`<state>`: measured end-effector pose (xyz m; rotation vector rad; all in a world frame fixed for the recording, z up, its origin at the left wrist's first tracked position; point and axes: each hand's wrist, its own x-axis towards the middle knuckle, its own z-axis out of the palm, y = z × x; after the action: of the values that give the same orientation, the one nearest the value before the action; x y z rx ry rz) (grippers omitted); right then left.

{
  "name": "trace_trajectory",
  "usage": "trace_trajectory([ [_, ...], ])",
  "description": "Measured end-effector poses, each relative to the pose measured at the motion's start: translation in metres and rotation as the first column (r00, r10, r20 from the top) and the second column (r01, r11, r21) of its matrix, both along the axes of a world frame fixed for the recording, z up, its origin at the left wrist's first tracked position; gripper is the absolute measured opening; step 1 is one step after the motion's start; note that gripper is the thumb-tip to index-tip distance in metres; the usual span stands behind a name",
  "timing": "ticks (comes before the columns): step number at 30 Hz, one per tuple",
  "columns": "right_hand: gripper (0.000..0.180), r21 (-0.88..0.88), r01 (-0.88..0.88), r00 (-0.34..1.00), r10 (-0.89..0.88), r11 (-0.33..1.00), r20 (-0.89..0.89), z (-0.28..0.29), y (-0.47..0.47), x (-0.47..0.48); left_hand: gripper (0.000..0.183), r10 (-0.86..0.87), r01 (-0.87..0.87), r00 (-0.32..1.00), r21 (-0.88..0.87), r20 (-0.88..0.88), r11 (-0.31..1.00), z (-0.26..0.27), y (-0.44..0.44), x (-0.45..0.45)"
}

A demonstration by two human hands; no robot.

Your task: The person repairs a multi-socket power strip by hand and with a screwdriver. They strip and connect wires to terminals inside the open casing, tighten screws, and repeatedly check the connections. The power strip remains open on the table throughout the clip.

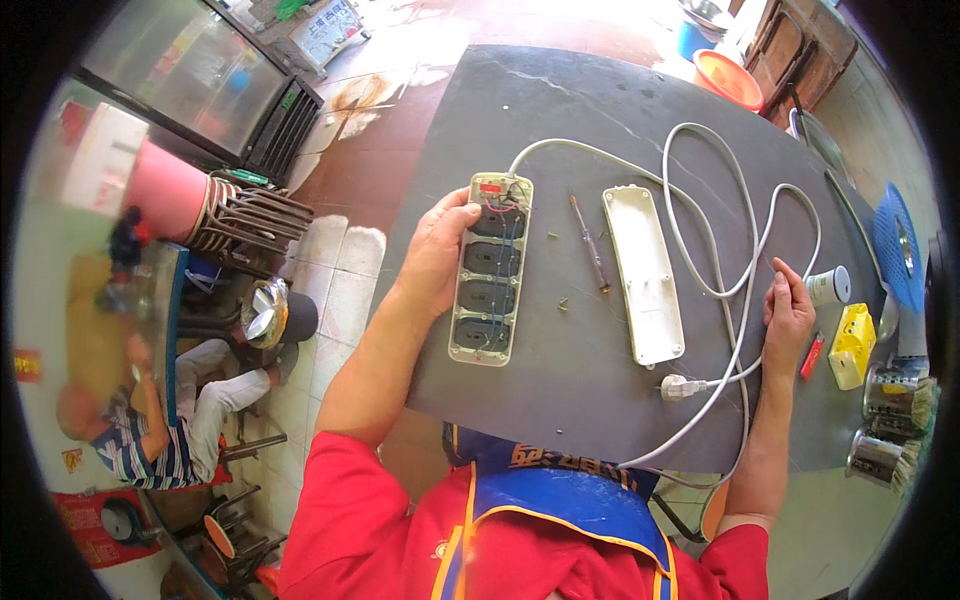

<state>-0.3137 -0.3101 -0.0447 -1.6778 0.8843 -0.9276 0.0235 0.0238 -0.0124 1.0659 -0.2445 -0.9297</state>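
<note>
My left hand (442, 247) grips the upper left edge of an opened power strip (491, 270), whose sockets, blue wires and a red wire show. A grey-white cable (592, 148) leaves its top and loops across the dark table (555, 397) to a white plug (682, 387). Right of the strip lie a screwdriver (590, 244) and small screws (562, 304). The strip's white plastic cover (643, 274) lies beyond the screwdriver, hollow side up. My right hand (787, 304) is at the right, thumb and fingertips together, beside the cable; whether something tiny is between them, I cannot tell.
At the right are a white canister (829, 286), a red lighter (811, 357), a yellow tissue pack (853, 346), a blue perforated basket (898, 247) and metal holders (877, 457). A seated person (150, 435) is at another table on the left. Stacked stools (247, 217) stand behind.
</note>
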Motion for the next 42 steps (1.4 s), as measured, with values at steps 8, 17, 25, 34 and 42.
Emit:
trace_trajectory([
  [8,0.027,-0.017,0.034,0.999,-0.034,0.999,-0.013,0.001,0.002,-0.002,0.035,0.044,-0.044,0.999,0.025,0.005,0.999,0.002,-0.008,-0.002],
  [17,0.025,-0.072,0.071,0.994,-0.077,0.995,-0.077,0.011,0.01,0.007,0.037,-0.013,0.01,0.997,0.031,0.075,0.999,-0.001,0.0,-0.001],
  [25,0.028,-0.214,0.016,1.0,-0.018,0.977,-0.007,0.002,0.012,0.0,0.037,0.032,-0.032,0.999,0.014,-0.008,0.999,0.005,0.0,-0.005],
  [34,0.028,-0.336,-0.073,0.997,0.07,0.939,-0.023,0.061,0.023,-0.009,0.036,0.021,-0.021,0.999,-0.016,-0.039,1.0,0.005,-0.001,-0.008],
  [42,0.028,-0.392,-0.423,0.902,0.338,0.817,-0.268,0.131,0.093,0.056,0.035,0.027,-0.029,0.997,-0.03,-0.074,0.999,0.003,-0.002,-0.007],
])
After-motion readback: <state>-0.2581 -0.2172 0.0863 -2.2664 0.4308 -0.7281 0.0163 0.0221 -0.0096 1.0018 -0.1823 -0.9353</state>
